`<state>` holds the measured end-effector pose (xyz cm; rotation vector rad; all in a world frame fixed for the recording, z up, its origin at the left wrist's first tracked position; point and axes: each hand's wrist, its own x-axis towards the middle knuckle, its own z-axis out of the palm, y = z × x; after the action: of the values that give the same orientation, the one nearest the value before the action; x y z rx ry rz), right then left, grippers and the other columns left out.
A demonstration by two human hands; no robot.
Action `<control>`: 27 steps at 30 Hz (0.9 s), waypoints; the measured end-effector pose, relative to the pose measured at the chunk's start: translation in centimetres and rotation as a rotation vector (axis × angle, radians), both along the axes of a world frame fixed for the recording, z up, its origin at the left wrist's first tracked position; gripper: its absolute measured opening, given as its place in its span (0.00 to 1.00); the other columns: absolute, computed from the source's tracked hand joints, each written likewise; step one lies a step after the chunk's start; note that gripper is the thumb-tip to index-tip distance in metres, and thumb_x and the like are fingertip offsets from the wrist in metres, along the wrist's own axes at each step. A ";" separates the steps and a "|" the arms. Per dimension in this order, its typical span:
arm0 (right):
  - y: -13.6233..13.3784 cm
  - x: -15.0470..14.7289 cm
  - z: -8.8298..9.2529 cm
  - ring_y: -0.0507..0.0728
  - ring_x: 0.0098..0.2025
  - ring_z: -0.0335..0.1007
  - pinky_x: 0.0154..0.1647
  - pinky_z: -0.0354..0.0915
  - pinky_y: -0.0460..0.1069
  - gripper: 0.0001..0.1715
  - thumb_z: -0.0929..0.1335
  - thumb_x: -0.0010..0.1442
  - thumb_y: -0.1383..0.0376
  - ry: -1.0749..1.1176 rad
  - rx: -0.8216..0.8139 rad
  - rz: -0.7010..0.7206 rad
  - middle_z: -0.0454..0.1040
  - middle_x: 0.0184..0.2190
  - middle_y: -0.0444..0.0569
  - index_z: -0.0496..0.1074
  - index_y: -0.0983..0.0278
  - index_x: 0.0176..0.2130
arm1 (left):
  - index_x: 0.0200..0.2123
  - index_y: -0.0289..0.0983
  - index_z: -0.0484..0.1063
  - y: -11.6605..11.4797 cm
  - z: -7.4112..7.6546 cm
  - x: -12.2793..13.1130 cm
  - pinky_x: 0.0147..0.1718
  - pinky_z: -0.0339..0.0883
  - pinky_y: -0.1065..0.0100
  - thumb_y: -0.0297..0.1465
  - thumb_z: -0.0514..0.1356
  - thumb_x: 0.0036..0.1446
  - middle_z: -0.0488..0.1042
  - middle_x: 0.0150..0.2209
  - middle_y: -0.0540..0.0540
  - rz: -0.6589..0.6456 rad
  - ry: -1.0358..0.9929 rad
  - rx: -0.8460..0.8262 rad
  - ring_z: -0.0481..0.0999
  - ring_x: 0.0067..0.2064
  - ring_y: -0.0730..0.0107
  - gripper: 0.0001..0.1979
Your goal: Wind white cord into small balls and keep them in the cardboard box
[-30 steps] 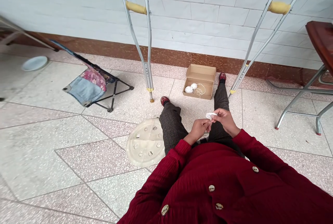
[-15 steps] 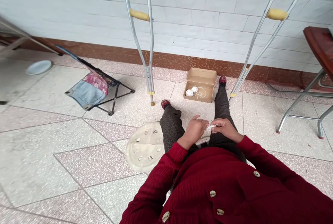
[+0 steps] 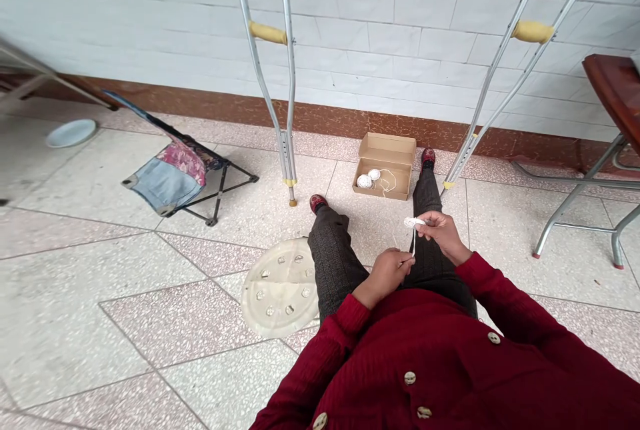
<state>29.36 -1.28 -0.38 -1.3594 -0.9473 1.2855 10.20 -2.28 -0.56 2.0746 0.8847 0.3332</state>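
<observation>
I sit on the floor with my legs stretched out. My right hand (image 3: 440, 233) pinches a small white wound piece (image 3: 414, 222) above my right knee. A white string (image 3: 413, 241) runs down from it to my left hand (image 3: 387, 271), whose fingers are closed on the string's lower end over my lap. An open cardboard box (image 3: 395, 150) lies between my feet and holds two more white wound pieces (image 3: 369, 179) and loose string.
A round cream lid (image 3: 280, 287) with several small pieces on it lies by my left leg. Two crutches (image 3: 285, 83) (image 3: 493, 73) lean on the tiled wall. A folding stool (image 3: 180, 167) and a plate (image 3: 71, 132) are at left. A table's metal legs (image 3: 575, 203) stand at right.
My hands were close together half a second ago; my right hand has risen with the white piece and my left has dropped toward my lap, drawing the string taut between them.
</observation>
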 end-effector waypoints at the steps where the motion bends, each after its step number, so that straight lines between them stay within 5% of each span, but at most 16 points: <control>1: 0.1 0.2 -0.8 0.51 0.22 0.64 0.20 0.56 0.45 0.14 0.76 0.45 0.59 -0.093 0.025 0.012 0.71 0.21 0.43 0.75 0.64 0.30 | 0.22 0.37 0.69 0.1 0.2 -0.2 0.44 0.63 0.70 0.31 0.51 0.63 0.72 0.22 0.51 -0.003 0.016 0.035 0.72 0.31 0.71 0.18; 4: -0.9 0.0 -2.5 0.50 0.25 0.64 0.24 0.59 0.45 0.11 0.76 0.44 0.61 -0.243 0.044 0.179 0.71 0.24 0.44 0.75 0.64 0.27 | 0.27 0.37 0.72 1.1 0.9 -1.3 0.54 0.58 0.64 0.29 0.50 0.64 0.74 0.24 0.50 0.018 0.038 0.152 0.72 0.30 0.72 0.15; 9: -3.5 -1.8 -1.0 0.50 0.21 0.65 0.24 0.62 0.46 0.14 0.75 0.47 0.61 0.109 -0.158 0.457 0.72 0.21 0.43 0.73 0.65 0.33 | 0.27 0.37 0.72 3.1 0.8 -2.5 0.55 0.57 0.61 0.28 0.50 0.63 0.73 0.24 0.51 0.117 0.030 0.178 0.71 0.30 0.72 0.15; 14: -2.3 -1.7 2.4 0.50 0.24 0.67 0.24 0.61 0.44 0.13 0.75 0.49 0.62 0.288 -0.106 0.209 0.72 0.23 0.42 0.71 0.64 0.33 | 0.23 0.36 0.70 1.8 0.6 -0.8 0.38 0.64 0.71 0.29 0.50 0.63 0.73 0.25 0.50 0.081 -0.043 -0.026 0.72 0.31 0.71 0.17; 19: -0.5 -0.4 -0.3 0.49 0.19 0.63 0.20 0.58 0.44 0.15 0.76 0.45 0.61 -0.012 -0.025 0.027 0.69 0.18 0.40 0.71 0.64 0.29 | 0.23 0.36 0.70 0.6 1.3 0.2 0.43 0.63 0.70 0.31 0.51 0.64 0.72 0.23 0.51 -0.032 -0.002 0.041 0.72 0.31 0.71 0.17; 23: -2.0 -0.2 -2.4 0.49 0.19 0.63 0.20 0.59 0.44 0.15 0.76 0.44 0.62 -0.027 -0.149 0.337 0.70 0.17 0.41 0.70 0.65 0.29 | 0.28 0.37 0.72 1.8 2.0 -1.2 0.55 0.57 0.61 0.29 0.51 0.63 0.75 0.26 0.50 -0.021 0.055 0.204 0.73 0.31 0.71 0.14; 27: -3.5 -0.6 -0.2 0.50 0.22 0.68 0.25 0.64 0.45 0.15 0.76 0.47 0.64 0.239 -0.188 0.518 0.72 0.21 0.42 0.70 0.65 0.32 | 0.31 0.37 0.74 3.2 2.0 -2.3 0.56 0.56 0.60 0.29 0.51 0.64 0.76 0.29 0.50 0.020 -0.002 0.196 0.73 0.33 0.71 0.13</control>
<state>28.80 -4.77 -0.59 -1.0968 -1.0681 1.9231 7.88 0.96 1.46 2.2458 0.9025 0.4478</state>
